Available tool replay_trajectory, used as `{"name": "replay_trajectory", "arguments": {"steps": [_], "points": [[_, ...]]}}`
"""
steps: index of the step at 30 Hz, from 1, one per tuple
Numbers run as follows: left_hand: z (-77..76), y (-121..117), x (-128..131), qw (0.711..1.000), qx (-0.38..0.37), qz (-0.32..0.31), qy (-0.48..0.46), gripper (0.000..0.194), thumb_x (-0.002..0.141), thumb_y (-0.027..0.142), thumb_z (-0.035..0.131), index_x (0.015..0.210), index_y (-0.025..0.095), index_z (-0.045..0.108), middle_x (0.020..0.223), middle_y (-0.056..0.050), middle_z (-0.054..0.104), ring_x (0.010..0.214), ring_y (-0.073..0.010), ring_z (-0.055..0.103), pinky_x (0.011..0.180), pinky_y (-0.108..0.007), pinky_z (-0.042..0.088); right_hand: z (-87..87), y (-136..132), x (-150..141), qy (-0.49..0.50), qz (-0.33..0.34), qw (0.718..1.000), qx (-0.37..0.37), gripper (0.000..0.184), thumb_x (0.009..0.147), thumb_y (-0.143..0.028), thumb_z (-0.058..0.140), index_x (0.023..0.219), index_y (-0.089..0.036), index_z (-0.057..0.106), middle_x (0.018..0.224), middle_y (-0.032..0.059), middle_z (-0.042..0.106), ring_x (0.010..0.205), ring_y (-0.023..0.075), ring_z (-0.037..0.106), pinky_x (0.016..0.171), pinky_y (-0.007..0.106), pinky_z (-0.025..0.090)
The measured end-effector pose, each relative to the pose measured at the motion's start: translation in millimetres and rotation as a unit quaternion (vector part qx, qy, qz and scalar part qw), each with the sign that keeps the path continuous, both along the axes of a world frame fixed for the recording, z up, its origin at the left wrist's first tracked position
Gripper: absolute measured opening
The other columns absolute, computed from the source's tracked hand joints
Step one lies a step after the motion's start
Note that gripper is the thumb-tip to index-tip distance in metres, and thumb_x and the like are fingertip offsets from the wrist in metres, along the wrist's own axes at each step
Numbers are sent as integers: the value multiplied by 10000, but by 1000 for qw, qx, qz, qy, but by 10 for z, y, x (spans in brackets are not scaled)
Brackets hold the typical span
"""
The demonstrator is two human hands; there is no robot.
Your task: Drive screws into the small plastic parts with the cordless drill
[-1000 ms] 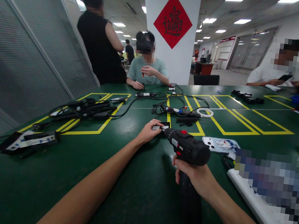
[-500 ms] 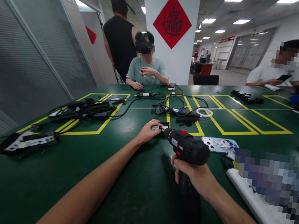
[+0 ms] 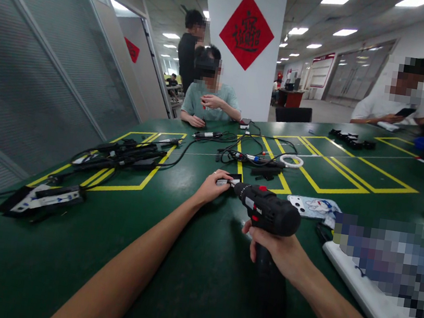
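My right hand (image 3: pixel 269 241) is wrapped round the grip of a black cordless drill (image 3: pixel 268 209) with red buttons. The drill lies level, its chuck pointing away to the left, and its tip meets a small black and silver part (image 3: pixel 234 182) on the green table. My left hand (image 3: pixel 212 186) is closed on that part from the left, a ring on one finger. My fingers and the drill's nose hide most of the part, so its kind cannot be made out.
Tangled black cables and adapters (image 3: pixel 121 154) lie left, near a black-and-white piece (image 3: pixel 42 201). Ahead are more cables (image 3: pixel 251 159) and a white ring (image 3: pixel 291 161). A phone (image 3: pixel 313 207) and a white board (image 3: pixel 377 303) lie right. Two people sit across the table (image 3: pixel 163 278).
My hands, the drill and the part hold the same pose, with the view shifted slightly. A standing person in the background has moved right and turned.
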State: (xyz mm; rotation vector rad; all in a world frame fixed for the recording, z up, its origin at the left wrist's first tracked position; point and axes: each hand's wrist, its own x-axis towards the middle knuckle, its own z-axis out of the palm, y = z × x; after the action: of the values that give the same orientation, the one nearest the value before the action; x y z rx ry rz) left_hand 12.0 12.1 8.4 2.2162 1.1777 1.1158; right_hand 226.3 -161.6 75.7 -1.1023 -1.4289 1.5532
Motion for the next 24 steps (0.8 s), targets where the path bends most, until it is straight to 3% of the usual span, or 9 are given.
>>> {"name": "replay_trajectory", "arguments": {"steps": [6,16,24], "points": [[-9,9,-11,1000,0,-4,2,229,735,195,533,938,184,640,1093,-59,557,1057,-189,523,975,-340,378,22,10,1,-9,5,1000,-10,125,771,-275,513,748,-160,555,509,-17,563,474,128,542,543,258,400],[-56,-14,-20,996,61,-22,58,402,628,118,612,1021,189,567,1076,-61,510,1032,-208,487,961,-365,374,5,-15,16,3,8,1000,-11,174,799,-271,495,909,-161,573,485,-41,526,513,148,565,563,273,411],[-58,-9,-14,996,62,-17,66,303,705,177,621,1002,193,564,1033,-61,509,1008,-212,479,929,-373,381,-5,-7,8,-13,7,1000,1,162,805,-282,494,877,-160,573,518,-32,558,479,121,533,546,255,399]]}}
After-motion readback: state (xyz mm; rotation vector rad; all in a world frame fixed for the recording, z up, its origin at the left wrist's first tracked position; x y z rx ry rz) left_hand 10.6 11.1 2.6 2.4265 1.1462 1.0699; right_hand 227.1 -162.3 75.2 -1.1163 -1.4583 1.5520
